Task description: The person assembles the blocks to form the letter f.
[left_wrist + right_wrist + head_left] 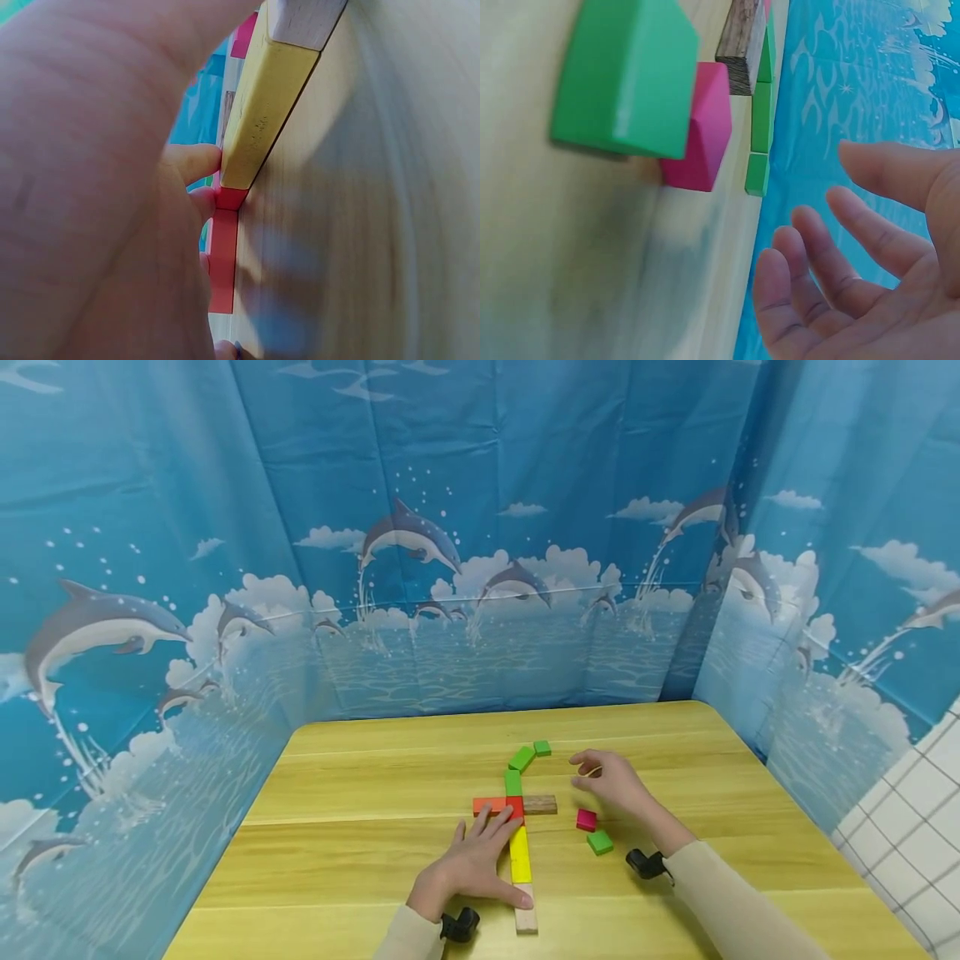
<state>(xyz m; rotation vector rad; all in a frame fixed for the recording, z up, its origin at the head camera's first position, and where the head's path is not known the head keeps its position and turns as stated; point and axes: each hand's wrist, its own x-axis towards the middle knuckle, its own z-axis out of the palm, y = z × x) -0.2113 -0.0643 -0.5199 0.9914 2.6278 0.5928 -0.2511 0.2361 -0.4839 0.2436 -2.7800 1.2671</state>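
My left hand (476,862) rests spread over a cross of wooden blocks, its fingertips on the red blocks (491,806) and its thumb on the pale wood block (527,920). Between them runs a yellow block (520,856), also plain in the left wrist view (270,105). Above the cross, a green block (513,782), a tilted green block (522,758) and a small green block (542,748) form a curve. My right hand (613,781) hovers right of that curve, fingers loosely bent and holding nothing. A brown block (540,804) extends right from the cross.
A pink block (587,819) and a loose green block (600,842) lie on the wooden table (337,827), below the right hand. A blue dolphin-print curtain (465,668) stands behind the table and along its sides. White tiles (900,810) show at the right.
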